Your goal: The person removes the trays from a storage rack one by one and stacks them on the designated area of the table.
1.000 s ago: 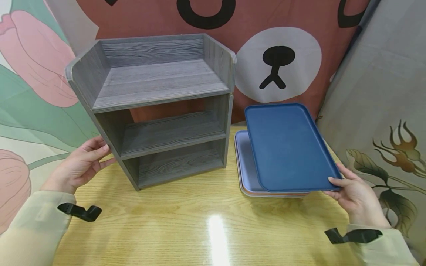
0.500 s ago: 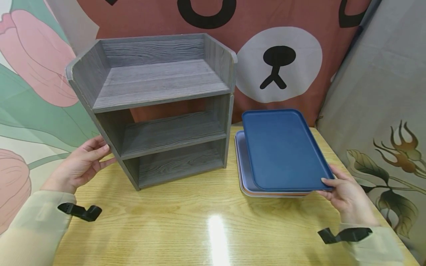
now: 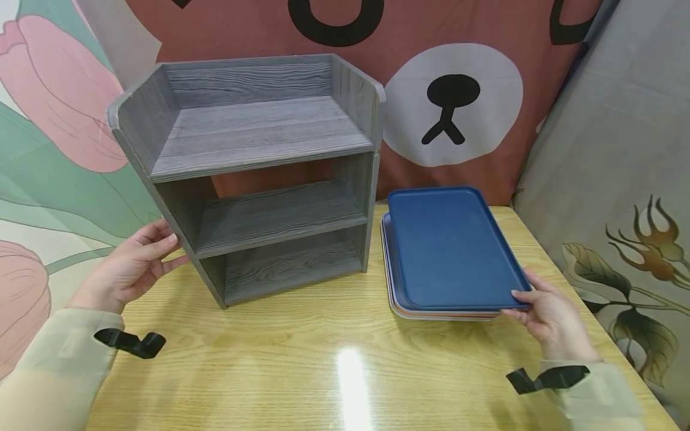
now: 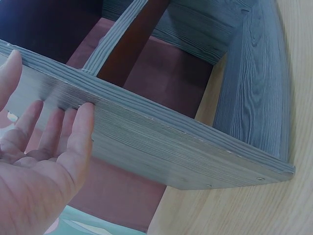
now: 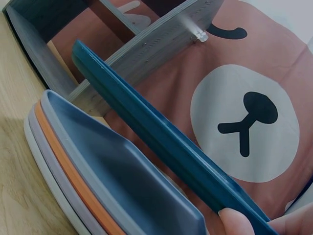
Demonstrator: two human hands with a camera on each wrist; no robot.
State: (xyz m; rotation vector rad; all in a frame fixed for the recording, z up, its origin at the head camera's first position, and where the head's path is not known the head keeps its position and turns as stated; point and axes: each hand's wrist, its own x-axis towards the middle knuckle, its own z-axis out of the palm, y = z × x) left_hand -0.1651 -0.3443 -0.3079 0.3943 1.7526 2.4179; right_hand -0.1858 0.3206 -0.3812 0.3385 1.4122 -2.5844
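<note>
My right hand (image 3: pixel 552 314) pinches a dark blue tray (image 3: pixel 458 251) at its near right corner. In the right wrist view the dark blue tray (image 5: pixel 161 132) is tilted, with a gap between it and the stack below. That stack (image 3: pixel 396 281) holds several trays: a light blue tray (image 5: pixel 112 142) on top, and an orange one (image 5: pixel 73 169) between paler ones. At the left, my left hand (image 3: pixel 135 263) touches the outer side of a grey wooden shelf unit (image 3: pixel 269 129). Its fingertips (image 4: pixel 85 110) meet the side panel, fairly straight.
The shelf unit stands at the back left of the wooden table (image 3: pixel 269 365), with a top ledge and two lower levels. Behind it hangs a red cloth with a bear print (image 3: pixel 453 149). A grey flowered curtain (image 3: pixel 609 179) borders the right side.
My right hand has moved the dark blue tray left and lowered it over the stack, covering more of the light blue tray. My left hand has stayed at the shelf unit.
</note>
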